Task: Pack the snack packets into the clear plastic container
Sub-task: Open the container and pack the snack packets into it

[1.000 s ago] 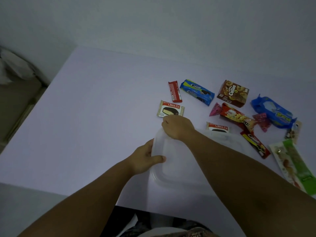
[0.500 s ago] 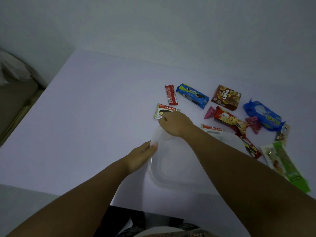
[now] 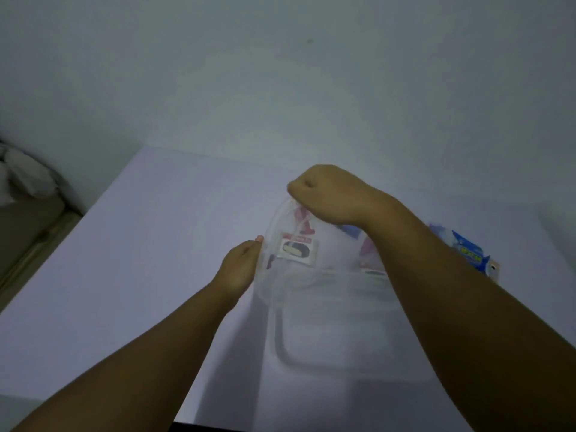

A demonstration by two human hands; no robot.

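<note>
- The clear plastic container (image 3: 330, 335) is sitting on the pale table (image 3: 131, 275) nearest the person, between the two forearms, and nothing is showing inside it, so by my reading no packing has begun.
- The clear lid (image 3: 299, 263) is tilting up from the container's far edge; its near edge appears to be lying against the rim, though the blur is hiding the exact contact. The lid is coming off, which I judge to be the opening step.
- The left hand (image 3: 240, 269) is pinching the lid's left edge, fingers curled, one fingertip showing at the rim.
- The right hand (image 3: 330, 193) is gripping the lid's raised far corner, fingers closed tightly round it from above.
- Through the lid a Choco Pie packet (image 3: 297, 248) is showing, lying on the table beyond the container; reddish and pink shapes nearby are too blurred to name.
- A blue packet (image 3: 467, 249) is lying to the right, behind the right forearm, well apart from the container's opening.
- What is remaining, as I judge it: setting the lid aside, then moving every packet in.
</note>
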